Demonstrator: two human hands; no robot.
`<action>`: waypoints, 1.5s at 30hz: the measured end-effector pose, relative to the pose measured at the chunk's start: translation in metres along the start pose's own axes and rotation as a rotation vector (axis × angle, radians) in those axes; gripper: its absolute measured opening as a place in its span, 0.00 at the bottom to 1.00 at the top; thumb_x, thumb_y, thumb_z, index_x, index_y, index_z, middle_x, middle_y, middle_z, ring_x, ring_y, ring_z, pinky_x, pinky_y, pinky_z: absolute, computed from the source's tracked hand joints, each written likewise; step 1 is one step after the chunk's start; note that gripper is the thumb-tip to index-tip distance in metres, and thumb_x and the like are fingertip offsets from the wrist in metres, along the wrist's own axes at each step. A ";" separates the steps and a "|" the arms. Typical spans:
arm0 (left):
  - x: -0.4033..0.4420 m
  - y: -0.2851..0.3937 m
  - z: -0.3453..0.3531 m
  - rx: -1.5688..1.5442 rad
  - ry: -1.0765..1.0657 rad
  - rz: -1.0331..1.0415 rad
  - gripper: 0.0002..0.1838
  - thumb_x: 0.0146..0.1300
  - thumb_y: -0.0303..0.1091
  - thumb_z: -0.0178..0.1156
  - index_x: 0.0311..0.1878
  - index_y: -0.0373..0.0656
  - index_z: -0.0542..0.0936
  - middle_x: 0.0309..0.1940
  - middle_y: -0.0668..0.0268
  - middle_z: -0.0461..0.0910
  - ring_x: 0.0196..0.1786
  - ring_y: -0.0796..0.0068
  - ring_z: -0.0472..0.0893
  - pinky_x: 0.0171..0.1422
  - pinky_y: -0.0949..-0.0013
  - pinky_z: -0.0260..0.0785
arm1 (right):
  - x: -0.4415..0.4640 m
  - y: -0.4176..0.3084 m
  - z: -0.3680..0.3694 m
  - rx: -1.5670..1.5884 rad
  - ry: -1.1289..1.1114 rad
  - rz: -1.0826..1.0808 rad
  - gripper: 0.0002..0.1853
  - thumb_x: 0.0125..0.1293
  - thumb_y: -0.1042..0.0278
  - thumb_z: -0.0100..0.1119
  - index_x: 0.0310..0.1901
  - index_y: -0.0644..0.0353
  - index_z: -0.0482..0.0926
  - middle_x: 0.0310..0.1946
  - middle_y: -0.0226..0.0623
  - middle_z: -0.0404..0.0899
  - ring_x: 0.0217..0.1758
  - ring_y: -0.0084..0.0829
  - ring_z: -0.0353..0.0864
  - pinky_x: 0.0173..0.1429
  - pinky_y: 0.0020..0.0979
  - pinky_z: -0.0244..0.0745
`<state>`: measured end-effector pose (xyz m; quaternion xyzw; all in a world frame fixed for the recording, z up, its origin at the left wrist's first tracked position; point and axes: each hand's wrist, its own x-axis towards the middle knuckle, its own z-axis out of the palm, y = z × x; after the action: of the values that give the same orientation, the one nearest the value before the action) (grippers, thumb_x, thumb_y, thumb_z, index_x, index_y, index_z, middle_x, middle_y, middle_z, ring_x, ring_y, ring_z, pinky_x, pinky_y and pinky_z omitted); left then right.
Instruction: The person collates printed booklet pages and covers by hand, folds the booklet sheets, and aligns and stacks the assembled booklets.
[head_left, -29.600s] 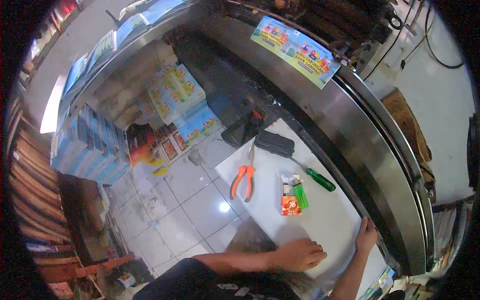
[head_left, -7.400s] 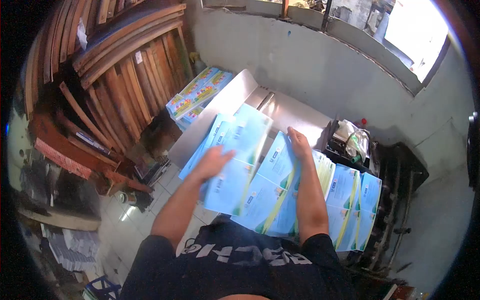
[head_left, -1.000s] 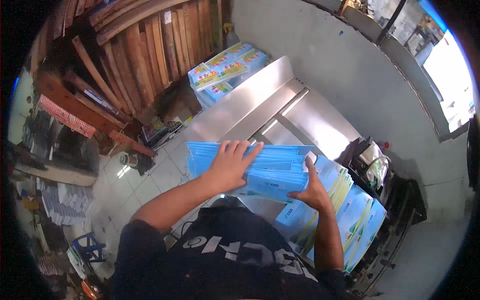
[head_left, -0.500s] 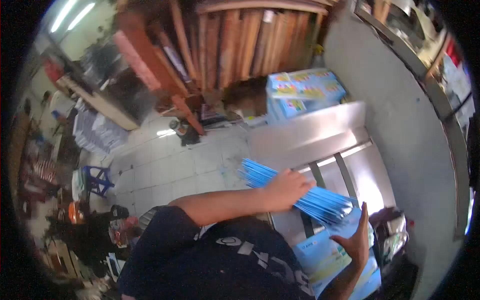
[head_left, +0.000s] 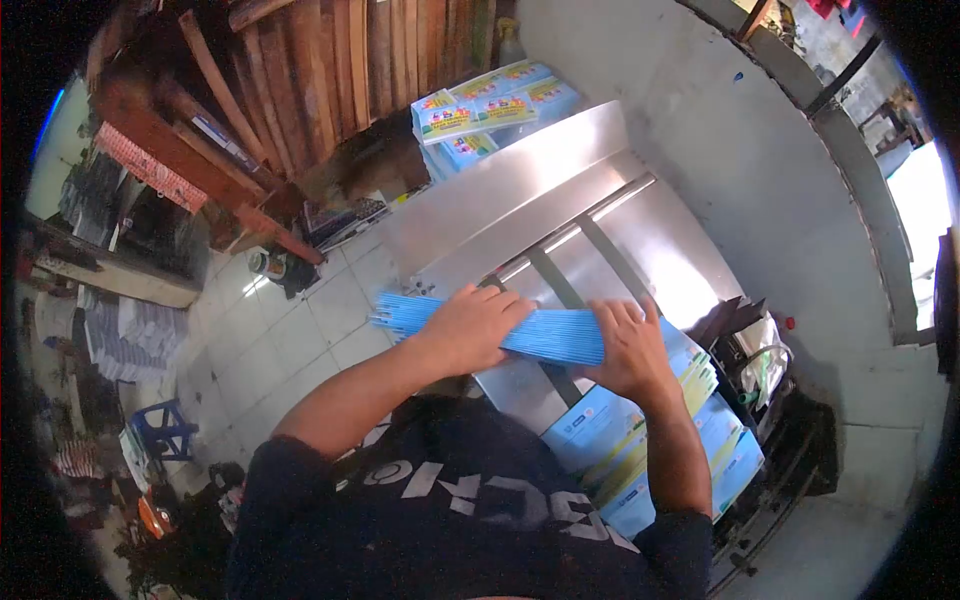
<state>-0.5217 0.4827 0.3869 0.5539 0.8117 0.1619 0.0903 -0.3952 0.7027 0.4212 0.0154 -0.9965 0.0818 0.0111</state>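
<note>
A thick stack of blue sheets (head_left: 556,336) is held edge-on in front of my body, above a metal work surface (head_left: 470,225). Over its left part, the fingers of my left hand (head_left: 472,328) are wrapped across the top. My right hand (head_left: 634,350) grips the right end, with its fingers bent over the edge. At the far left end the sheets fan out a little unevenly. Just below and right of my right hand lie piles of blue printed sheets (head_left: 590,425) with yellow and green parts.
More blue printed packs (head_left: 490,108) are stacked behind the metal surface, near upright wooden planks (head_left: 330,70). A grey wall (head_left: 690,110) bounds the right side. A blue stool (head_left: 164,430) and white paper piles (head_left: 135,335) stand on the left.
My right hand has gone from open beside the stack to gripping its right end. The stack is now more level and its sheets lie closer together. The camera view has turned.
</note>
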 end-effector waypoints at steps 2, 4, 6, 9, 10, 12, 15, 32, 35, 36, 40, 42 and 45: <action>-0.003 -0.001 -0.010 0.002 -0.061 -0.003 0.35 0.48 0.40 0.70 0.61 0.47 0.71 0.49 0.64 0.78 0.52 0.61 0.77 0.54 0.57 0.66 | -0.002 -0.009 -0.004 0.124 -0.201 0.126 0.27 0.47 0.55 0.71 0.48 0.59 0.76 0.44 0.39 0.79 0.52 0.41 0.78 0.58 0.47 0.70; -0.004 -0.007 -0.013 -0.008 -0.139 0.007 0.33 0.48 0.39 0.70 0.60 0.50 0.73 0.47 0.65 0.79 0.50 0.61 0.78 0.53 0.58 0.67 | -0.014 -0.016 0.011 0.138 0.068 0.037 0.18 0.47 0.58 0.70 0.36 0.57 0.75 0.31 0.35 0.76 0.38 0.40 0.80 0.43 0.42 0.74; -0.011 -0.011 -0.008 -0.011 -0.066 0.087 0.33 0.47 0.46 0.71 0.59 0.51 0.75 0.46 0.64 0.80 0.50 0.60 0.79 0.54 0.57 0.67 | -0.023 -0.026 0.020 0.189 -0.036 0.115 0.23 0.46 0.57 0.73 0.41 0.59 0.77 0.33 0.38 0.77 0.38 0.41 0.80 0.42 0.41 0.74; -0.018 -0.026 -0.048 -0.162 -0.142 0.034 0.35 0.46 0.58 0.70 0.55 0.49 0.79 0.45 0.61 0.82 0.51 0.57 0.80 0.56 0.57 0.68 | -0.029 -0.032 0.017 0.201 -0.062 0.154 0.21 0.47 0.57 0.72 0.39 0.59 0.77 0.32 0.38 0.77 0.38 0.41 0.80 0.42 0.41 0.74; -0.023 -0.045 -0.063 -0.213 -0.234 -0.078 0.37 0.45 0.64 0.68 0.53 0.47 0.81 0.47 0.59 0.82 0.52 0.58 0.80 0.58 0.57 0.68 | -0.030 -0.034 0.013 0.203 -0.060 0.175 0.21 0.47 0.57 0.72 0.39 0.59 0.77 0.32 0.38 0.77 0.38 0.41 0.80 0.42 0.41 0.74; -0.045 -0.089 -0.077 -0.264 -0.340 -0.192 0.41 0.45 0.71 0.65 0.51 0.44 0.82 0.48 0.57 0.83 0.54 0.58 0.80 0.61 0.57 0.68 | -0.033 -0.041 0.008 0.209 -0.170 0.208 0.23 0.47 0.56 0.73 0.41 0.60 0.78 0.35 0.40 0.78 0.40 0.42 0.81 0.44 0.39 0.76; -0.074 -0.152 -0.043 -0.875 -0.400 -0.220 0.36 0.56 0.70 0.58 0.50 0.45 0.84 0.48 0.60 0.83 0.54 0.63 0.81 0.65 0.59 0.65 | -0.039 -0.026 -0.001 0.463 -0.159 0.071 0.27 0.54 0.45 0.69 0.45 0.60 0.79 0.38 0.39 0.80 0.43 0.38 0.82 0.46 0.36 0.76; -0.073 -0.120 0.048 -1.685 0.296 -0.196 0.42 0.71 0.66 0.35 0.69 0.35 0.63 0.72 0.55 0.61 0.74 0.64 0.59 0.78 0.58 0.46 | -0.059 -0.050 0.098 1.610 0.633 0.618 0.54 0.62 0.21 0.36 0.75 0.63 0.47 0.76 0.53 0.44 0.80 0.45 0.44 0.78 0.43 0.43; -0.083 -0.132 0.042 -1.575 0.128 -0.218 0.47 0.67 0.68 0.44 0.74 0.37 0.55 0.75 0.53 0.54 0.76 0.61 0.56 0.79 0.58 0.44 | -0.067 -0.041 0.088 1.617 0.348 0.626 0.57 0.59 0.27 0.53 0.76 0.61 0.41 0.77 0.53 0.43 0.80 0.45 0.42 0.79 0.43 0.40; -0.086 -0.134 0.036 -1.572 0.115 -0.213 0.47 0.67 0.68 0.44 0.74 0.37 0.55 0.75 0.53 0.54 0.76 0.61 0.56 0.79 0.58 0.44 | -0.071 -0.037 0.085 1.619 0.361 0.631 0.57 0.59 0.27 0.53 0.76 0.61 0.41 0.77 0.53 0.43 0.80 0.45 0.42 0.79 0.43 0.40; -0.103 -0.127 0.012 -1.619 0.046 -0.070 0.63 0.49 0.44 0.76 0.77 0.43 0.40 0.78 0.51 0.44 0.78 0.59 0.50 0.79 0.57 0.44 | -0.092 -0.018 0.072 1.265 -0.021 0.313 0.80 0.31 0.57 0.87 0.76 0.56 0.27 0.77 0.53 0.41 0.80 0.45 0.39 0.79 0.43 0.38; -0.111 -0.118 0.001 -1.199 0.000 -0.213 0.64 0.45 0.39 0.78 0.77 0.41 0.41 0.78 0.51 0.44 0.79 0.59 0.49 0.79 0.58 0.44 | -0.096 -0.019 0.076 1.164 -0.042 0.352 0.74 0.39 0.59 0.84 0.76 0.56 0.30 0.77 0.53 0.42 0.80 0.43 0.42 0.79 0.42 0.40; -0.111 -0.106 0.031 -1.107 0.189 -0.366 0.58 0.53 0.33 0.73 0.77 0.38 0.41 0.78 0.52 0.45 0.79 0.62 0.48 0.79 0.59 0.43 | -0.080 -0.033 0.085 1.215 0.118 0.478 0.62 0.51 0.68 0.75 0.76 0.59 0.35 0.77 0.51 0.42 0.80 0.40 0.44 0.79 0.40 0.42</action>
<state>-0.5623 0.3494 0.3159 0.2584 0.6933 0.5919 0.3198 -0.3162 0.6586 0.3404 -0.2077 -0.7466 0.6310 0.0367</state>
